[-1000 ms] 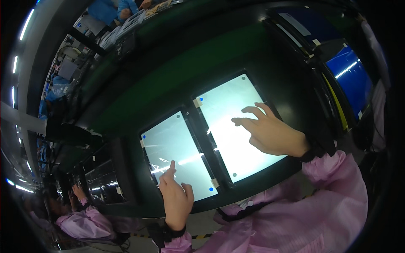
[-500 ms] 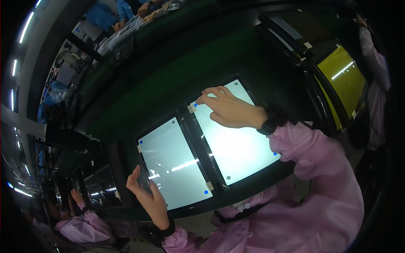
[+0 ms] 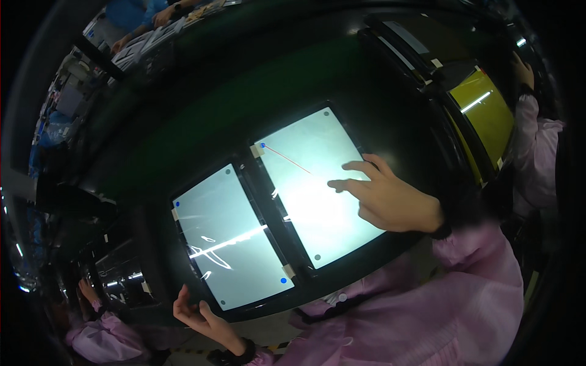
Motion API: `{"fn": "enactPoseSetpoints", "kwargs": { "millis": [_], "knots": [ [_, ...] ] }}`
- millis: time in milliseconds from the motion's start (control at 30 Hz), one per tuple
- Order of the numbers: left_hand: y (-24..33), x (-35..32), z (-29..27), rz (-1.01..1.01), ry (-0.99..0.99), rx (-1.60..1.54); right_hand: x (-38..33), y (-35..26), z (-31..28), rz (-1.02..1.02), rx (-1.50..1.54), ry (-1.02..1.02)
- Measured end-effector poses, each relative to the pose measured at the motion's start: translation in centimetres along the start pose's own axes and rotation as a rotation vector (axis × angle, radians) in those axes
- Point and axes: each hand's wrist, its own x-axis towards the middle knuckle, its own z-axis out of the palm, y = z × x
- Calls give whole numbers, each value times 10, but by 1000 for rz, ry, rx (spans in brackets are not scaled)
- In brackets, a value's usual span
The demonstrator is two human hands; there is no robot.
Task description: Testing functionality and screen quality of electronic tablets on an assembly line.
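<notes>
Two glowing white touch screens lie side by side in a dark frame. My right hand point(image 3: 386, 196) hovers over the right screen point(image 3: 317, 183), forefinger stretched out with its tip on the glass; a thin red line runs from the screen's upper left corner toward that fingertip. My left hand point(image 3: 201, 317) is at the lower edge of the left screen point(image 3: 229, 235), fingers apart, touching the dark frame and holding nothing. White scribbled lines show on the left screen. Small blue and grey dots mark the screens' corners.
A yellow-lit screen point(image 3: 485, 116) stands at the right, with another person's pink sleeve point(image 3: 540, 152) beside it. A second person in pink point(image 3: 101, 332) sits at the lower left. A green surface point(image 3: 201, 122) lies behind the screens. Shelves and people are far back, upper left.
My right hand has slid from the right screen's upper left corner down toward its middle, drawing a red line. My left hand has dropped off the left screen to its lower edge.
</notes>
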Motion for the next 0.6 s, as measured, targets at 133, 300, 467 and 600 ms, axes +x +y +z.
{"fn": "enactPoseSetpoints", "kwargs": {
  "millis": [133,300,467,600],
  "knots": [
    [-1,2,3,74,-37,15,-46,-10,-5,108,-28,-89],
    [3,3,10,101,-70,3,-86,-22,-14,227,-41,-155],
    [5,3,7,108,-81,49,-97,-18,-10,178,-71,-99],
    [1,5,15,78,-91,-34,-37,13,-15,135,155,406]
  ]
}}
